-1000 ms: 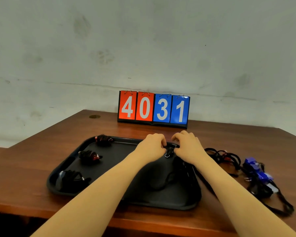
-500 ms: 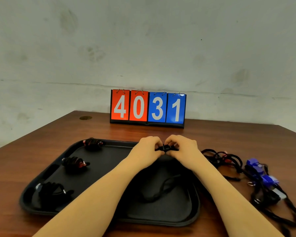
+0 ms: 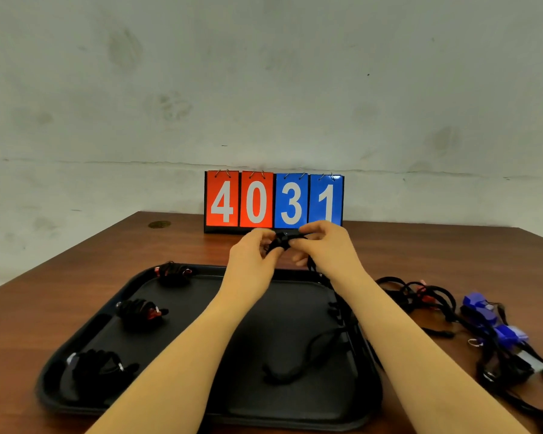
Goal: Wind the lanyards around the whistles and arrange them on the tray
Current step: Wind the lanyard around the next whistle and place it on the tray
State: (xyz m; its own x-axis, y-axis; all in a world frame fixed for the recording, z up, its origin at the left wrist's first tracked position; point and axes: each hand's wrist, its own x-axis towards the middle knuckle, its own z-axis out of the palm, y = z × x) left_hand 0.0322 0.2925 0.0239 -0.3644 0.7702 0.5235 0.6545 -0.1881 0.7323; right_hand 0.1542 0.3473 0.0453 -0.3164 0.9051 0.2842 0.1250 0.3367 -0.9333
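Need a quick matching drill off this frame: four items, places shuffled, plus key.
Items:
1. wound whistles
2. blue whistles
3. scoreboard
4. black whistle

Places:
A. at the far table edge, by the wall
B. between the left hand and right hand
C. along the left side of the tray
D. on the table, right of the tray

Pairs: 1-C, 2-D, 3-A, 4-B

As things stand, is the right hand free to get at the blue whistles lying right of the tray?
Probably not at once. The right hand and left hand both pinch the black whistle over the tray. The blue whistles lie uncovered on its own side, so once it lets go the way looks free.
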